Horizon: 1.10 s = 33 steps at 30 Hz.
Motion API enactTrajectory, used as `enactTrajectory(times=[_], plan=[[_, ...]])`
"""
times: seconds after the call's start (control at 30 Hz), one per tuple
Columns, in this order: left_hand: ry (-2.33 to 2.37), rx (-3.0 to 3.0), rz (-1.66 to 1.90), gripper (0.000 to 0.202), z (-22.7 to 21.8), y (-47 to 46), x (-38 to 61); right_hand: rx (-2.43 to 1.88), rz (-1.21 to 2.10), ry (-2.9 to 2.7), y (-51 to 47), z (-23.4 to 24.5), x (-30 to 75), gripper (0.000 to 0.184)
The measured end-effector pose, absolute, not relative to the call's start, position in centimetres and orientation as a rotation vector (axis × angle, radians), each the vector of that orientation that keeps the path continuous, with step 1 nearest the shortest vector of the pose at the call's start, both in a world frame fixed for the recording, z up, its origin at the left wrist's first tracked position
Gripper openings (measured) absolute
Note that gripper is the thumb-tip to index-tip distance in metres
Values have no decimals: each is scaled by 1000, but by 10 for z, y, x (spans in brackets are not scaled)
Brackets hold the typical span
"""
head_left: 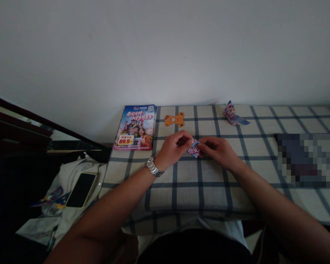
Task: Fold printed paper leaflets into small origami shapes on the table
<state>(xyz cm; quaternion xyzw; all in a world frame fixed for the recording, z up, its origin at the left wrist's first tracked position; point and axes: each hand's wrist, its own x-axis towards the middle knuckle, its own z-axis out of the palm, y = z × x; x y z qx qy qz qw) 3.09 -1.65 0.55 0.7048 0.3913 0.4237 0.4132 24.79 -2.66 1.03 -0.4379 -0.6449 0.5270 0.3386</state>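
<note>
Between my two hands is a small piece of folded printed paper (194,149), blue and pink with white lettering. My left hand (173,146), with a silver watch (154,167) on its wrist, pinches the paper's left edge. From the other side, my right hand (217,151) grips it with the thumb on top; its curled fingers are partly hidden. Beyond my left hand a stack of printed leaflets (136,127) lies by the wall. A folded paper piece (232,114) in similar colours stands farther back on the right.
A blue-grey checked cloth (187,183) covers the table. Past my hands lies a flat orange bear figure (174,120). A dark, pixelated object (302,159) is at the right. Lower left, a phone (81,189) rests on white material (68,170) beside the table.
</note>
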Motion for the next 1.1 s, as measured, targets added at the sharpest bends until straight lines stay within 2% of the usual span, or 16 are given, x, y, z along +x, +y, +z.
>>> enactTrajectory(times=[0.37,0.73,1.1], plan=[[958,1767,1040,26,5,-16,29,-1183,1298,-1714,-27,4,248,37],[967,1817,1004,28,2,-17,31,-1188,1085,-1975,-27,7,252,35],[1015,1964,989,27,8,-19,28,-1156,1131,-1956,-30,11,250,38]])
